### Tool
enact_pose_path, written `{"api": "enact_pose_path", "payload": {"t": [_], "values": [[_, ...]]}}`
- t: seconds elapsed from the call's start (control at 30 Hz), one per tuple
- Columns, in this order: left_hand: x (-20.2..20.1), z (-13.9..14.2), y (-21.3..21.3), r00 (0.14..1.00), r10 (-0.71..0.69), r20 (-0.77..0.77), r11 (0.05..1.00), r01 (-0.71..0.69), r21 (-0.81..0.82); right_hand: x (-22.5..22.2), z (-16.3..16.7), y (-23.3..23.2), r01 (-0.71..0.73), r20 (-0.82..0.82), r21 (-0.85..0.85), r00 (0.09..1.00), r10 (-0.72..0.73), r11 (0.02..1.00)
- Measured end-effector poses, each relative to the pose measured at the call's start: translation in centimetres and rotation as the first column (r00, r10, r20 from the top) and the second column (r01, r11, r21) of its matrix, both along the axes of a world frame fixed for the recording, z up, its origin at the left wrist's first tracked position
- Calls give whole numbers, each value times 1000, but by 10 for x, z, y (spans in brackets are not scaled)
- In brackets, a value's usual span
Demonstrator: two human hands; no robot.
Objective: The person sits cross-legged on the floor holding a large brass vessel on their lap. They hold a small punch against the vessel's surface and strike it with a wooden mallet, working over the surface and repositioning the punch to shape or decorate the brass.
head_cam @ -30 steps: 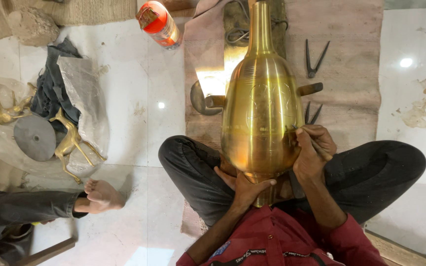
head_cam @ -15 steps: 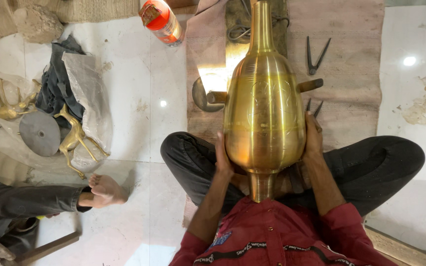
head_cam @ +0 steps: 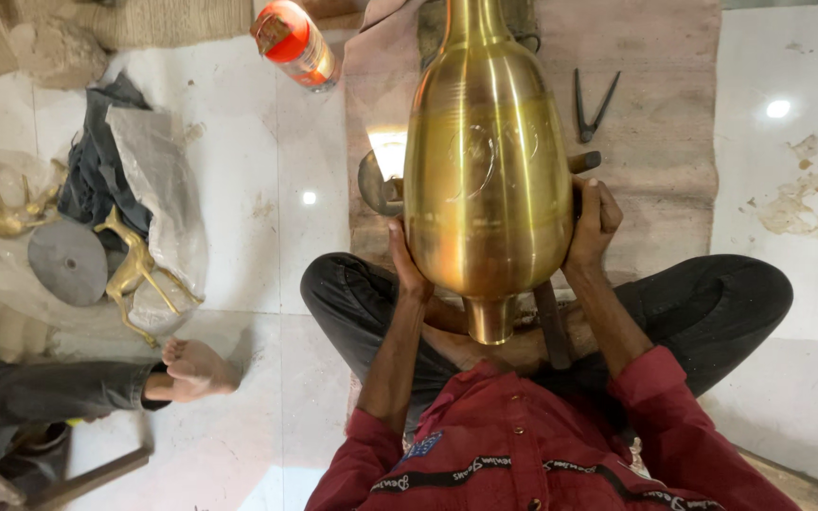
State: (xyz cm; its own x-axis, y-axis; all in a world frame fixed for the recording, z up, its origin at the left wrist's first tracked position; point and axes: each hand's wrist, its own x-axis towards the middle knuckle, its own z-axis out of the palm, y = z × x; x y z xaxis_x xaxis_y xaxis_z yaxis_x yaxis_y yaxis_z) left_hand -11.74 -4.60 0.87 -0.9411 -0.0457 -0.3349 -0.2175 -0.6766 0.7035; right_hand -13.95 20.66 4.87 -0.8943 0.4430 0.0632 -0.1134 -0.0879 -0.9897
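A large polished brass vase (head_cam: 487,161) is held up in front of me, its narrow neck pointing away and its short foot toward my chest. My left hand (head_cam: 406,260) presses flat against the vase's left side. Against its right side my right hand (head_cam: 595,224) grips with fingers curled on the metal. Faint engraved lines show on the vase's belly. I sit cross-legged in dark trousers and a red shirt.
A brown mat (head_cam: 655,123) lies under me, with black pincers (head_cam: 593,104) and a small metal tool (head_cam: 379,185) on it. A red and white can (head_cam: 295,43) lies at the top. Brass deer figures (head_cam: 139,274), a grey disc (head_cam: 68,262) and another person's foot (head_cam: 196,367) are at left.
The vase has been lifted and tilted so its foot points at me. Both hands slid from its lower end up onto its sides. The other person's foot shifted slightly.
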Motion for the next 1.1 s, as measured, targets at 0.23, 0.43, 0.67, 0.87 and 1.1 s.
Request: {"api": "enact_pose_path", "payload": {"t": [0.23,0.43,0.67,0.87,1.1], "values": [[-2,-12,-2,998,-4,70,998,9,-65,17,1,-4,249,126,21,960,-250,968],[12,-9,-5,996,-34,79,999,35,-15,25,1,-14,201,143,-46,971,-193,979],[6,-3,-5,999,-41,21,999,41,-2,31,-15,-12,240,243,-211,952,-186,948],[-29,1,-6,989,-129,-78,990,123,-72,3,-25,2,117,317,-338,948,-4,934],[-70,19,-6,939,-296,176,934,324,-154,-48,-11,13,-67,308,-110,946,98,992]]}}
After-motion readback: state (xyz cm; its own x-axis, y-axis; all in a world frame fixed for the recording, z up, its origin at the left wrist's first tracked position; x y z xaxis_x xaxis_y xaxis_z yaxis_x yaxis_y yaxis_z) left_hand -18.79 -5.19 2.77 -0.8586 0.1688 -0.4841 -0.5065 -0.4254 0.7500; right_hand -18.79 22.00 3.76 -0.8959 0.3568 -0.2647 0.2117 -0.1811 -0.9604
